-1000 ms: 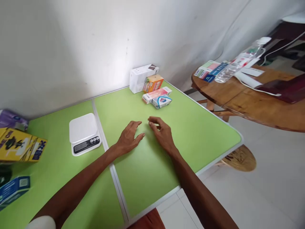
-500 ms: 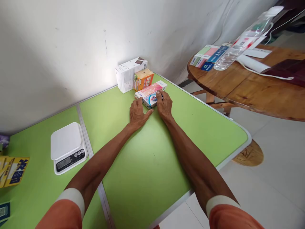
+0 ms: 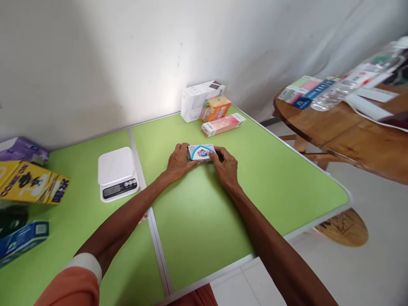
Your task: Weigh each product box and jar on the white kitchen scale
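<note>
A small white and blue soap box (image 3: 201, 152) lies on the green table (image 3: 287, 187), held from both ends. My left hand (image 3: 179, 161) grips its left end and my right hand (image 3: 226, 166) grips its right end, fingers curled round it. A white kitchen scale (image 3: 116, 173) sits to the left, past the table's centre seam. Behind the box, near the wall, lie a pink carton (image 3: 223, 124), an orange box (image 3: 216, 108) and a white box (image 3: 200, 99).
At the left edge are a yellow box (image 3: 32, 189), a purple pack (image 3: 22, 149) and a blue box (image 3: 22, 241). A round wooden table (image 3: 347, 131) to the right carries a plastic bottle (image 3: 347, 85), flat cartons and a cable.
Both hands reached to the boxes at the back, took hold of the soap box and drew it toward me to the table's middle. The camera view shifted.
</note>
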Tool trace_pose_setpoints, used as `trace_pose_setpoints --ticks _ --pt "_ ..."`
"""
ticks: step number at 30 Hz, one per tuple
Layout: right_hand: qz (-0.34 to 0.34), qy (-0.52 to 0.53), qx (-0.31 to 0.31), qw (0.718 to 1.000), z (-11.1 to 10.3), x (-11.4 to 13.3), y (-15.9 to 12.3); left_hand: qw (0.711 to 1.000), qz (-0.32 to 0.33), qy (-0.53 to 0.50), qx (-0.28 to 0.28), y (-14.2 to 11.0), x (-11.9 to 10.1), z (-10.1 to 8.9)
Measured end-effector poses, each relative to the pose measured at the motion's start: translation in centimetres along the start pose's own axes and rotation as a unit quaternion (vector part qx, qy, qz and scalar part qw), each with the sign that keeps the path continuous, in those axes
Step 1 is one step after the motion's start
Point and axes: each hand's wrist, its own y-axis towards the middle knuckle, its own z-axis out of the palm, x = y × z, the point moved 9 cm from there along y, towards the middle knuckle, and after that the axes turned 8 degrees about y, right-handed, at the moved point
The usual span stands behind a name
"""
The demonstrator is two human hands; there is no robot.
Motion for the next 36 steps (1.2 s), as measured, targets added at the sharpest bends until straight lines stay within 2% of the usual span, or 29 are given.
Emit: trace_pose_setpoints --ticks 2,5,10,12,14,17,20,27,33,36 --pt "0.002 0.044 0.027 0.999 2.0 1.9 -1.5 1.000 0.001 0.001 -0.027 -2.3 1.0 -3.1" --pt "-0.032 0.083 0.067 0.994 6.1 6.1 -3.3 0.995 0.002 0.020 -0.094 -6.1 3.3 -9.0" --pt "-0.101 0.148 0.165 0.970 15.2 12.8 -6.8 0.983 -0.020 0.059 -0.174 -13.1 8.4 -19.1" --pt "-0.121 0.163 0.206 0.957 18.7 14.4 -8.6 0.977 -0.038 0.067 -0.200 -15.8 10.6 -22.0" --pt "-0.136 0.157 0.232 0.950 21.6 15.2 -10.1 0.972 -0.057 0.067 -0.220 -18.0 12.7 -23.6" --pt "-0.157 0.130 0.240 0.949 24.5 15.3 -11.6 0.967 -0.087 0.050 -0.234 -19.8 15.7 -24.2" --pt "-0.180 0.105 0.237 0.949 25.6 15.1 -12.0 0.966 -0.105 0.032 -0.236 -20.1 17.8 -23.4" --pt "-0.194 0.056 0.213 0.956 25.0 14.1 -11.0 0.965 -0.103 0.023 -0.240 -18.8 19.4 -21.0" --pt "-0.198 0.044 0.200 0.958 25.0 13.0 -10.5 0.967 -0.116 0.021 -0.226 -17.5 20.4 -19.9" --pt "-0.187 0.055 0.193 0.962 25.1 12.2 -10.6 0.964 -0.119 0.036 -0.236 -17.4 20.9 -19.6"
